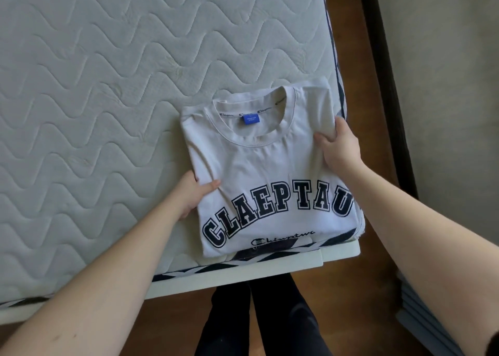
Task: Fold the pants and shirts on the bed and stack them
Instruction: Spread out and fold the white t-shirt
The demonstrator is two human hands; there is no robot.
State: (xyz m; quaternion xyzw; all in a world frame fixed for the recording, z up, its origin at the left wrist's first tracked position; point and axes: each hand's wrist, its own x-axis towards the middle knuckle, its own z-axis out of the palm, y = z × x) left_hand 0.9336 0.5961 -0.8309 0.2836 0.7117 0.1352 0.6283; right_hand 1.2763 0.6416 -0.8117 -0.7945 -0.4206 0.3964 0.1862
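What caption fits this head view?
Both hands, left and right, grip the folded white shirt at the mattress corner.

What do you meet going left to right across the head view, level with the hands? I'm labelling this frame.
Bare quilted mattress → left hand gripping the shirt's left edge → folded white shirt → right hand gripping its right edge → wooden floor.

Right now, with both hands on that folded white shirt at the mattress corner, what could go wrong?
1. The folded shirt lies right at the corner of the mattress, its lower edge at the rim; a nudge could slide it to the floor.
2. The left hand and right hand grip only the side edges, so lifting may let the middle sag and undo the fold.
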